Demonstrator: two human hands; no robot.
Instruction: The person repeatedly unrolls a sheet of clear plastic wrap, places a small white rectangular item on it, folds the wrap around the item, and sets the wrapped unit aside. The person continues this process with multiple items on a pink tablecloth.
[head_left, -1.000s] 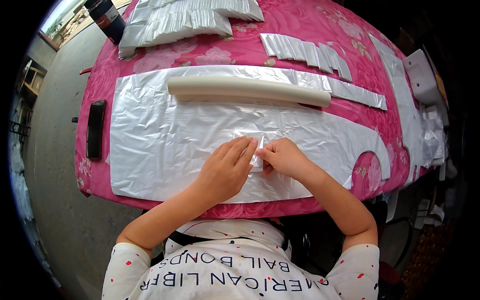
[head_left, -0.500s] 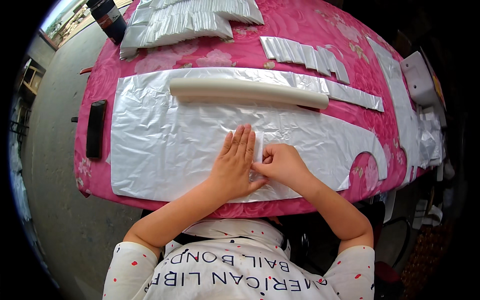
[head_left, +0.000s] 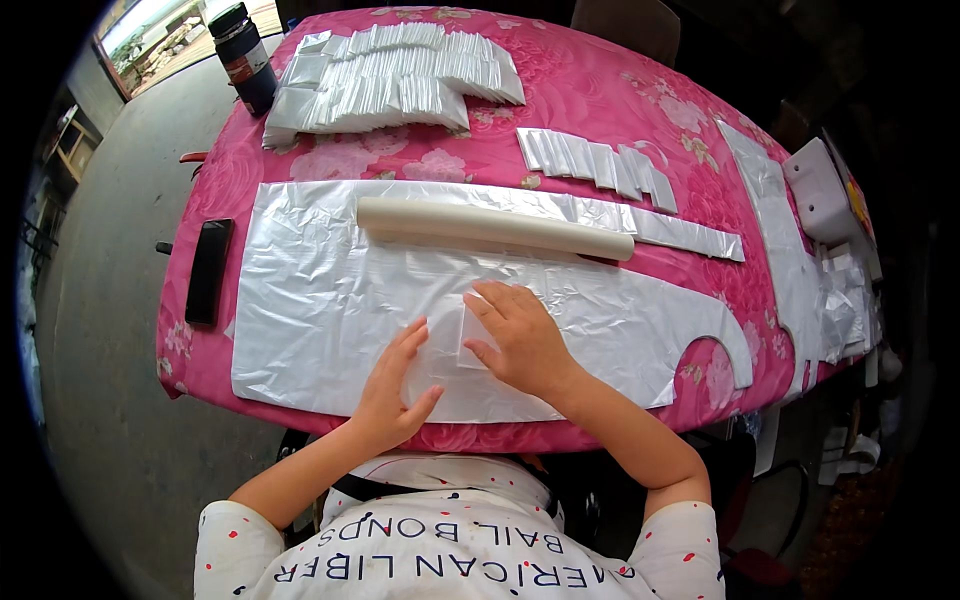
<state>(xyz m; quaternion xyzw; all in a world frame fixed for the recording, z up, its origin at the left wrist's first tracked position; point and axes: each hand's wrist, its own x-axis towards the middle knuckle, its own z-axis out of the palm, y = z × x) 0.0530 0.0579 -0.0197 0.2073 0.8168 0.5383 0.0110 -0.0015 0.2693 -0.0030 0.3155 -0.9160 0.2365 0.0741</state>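
Note:
A flat stack of white plastic bags (head_left: 310,310), with handle cut-outs at its right end, lies before me on the table. On it sits a small folded bag (head_left: 469,345), partly covered by my right hand (head_left: 522,340), whose fingers lie stretched across it with the thumb apart. My left hand (head_left: 392,385) is just left of it, fingers extended and thumb spread, holding nothing. A pale cardboard tube (head_left: 495,230) rests across the far part of the stack, beyond both hands.
Rows of folded bags (head_left: 390,85) cover the far left of the pink flowered tablecloth (head_left: 560,60); a shorter row (head_left: 595,165) lies farther right. A dark jar (head_left: 243,60) and a black phone (head_left: 209,272) are at the left. A white container (head_left: 822,190) stands at the right edge.
My left hand has come off the folded bag and moved left and nearer to me. My right hand has opened from a pinch and now lies over the folded bag.

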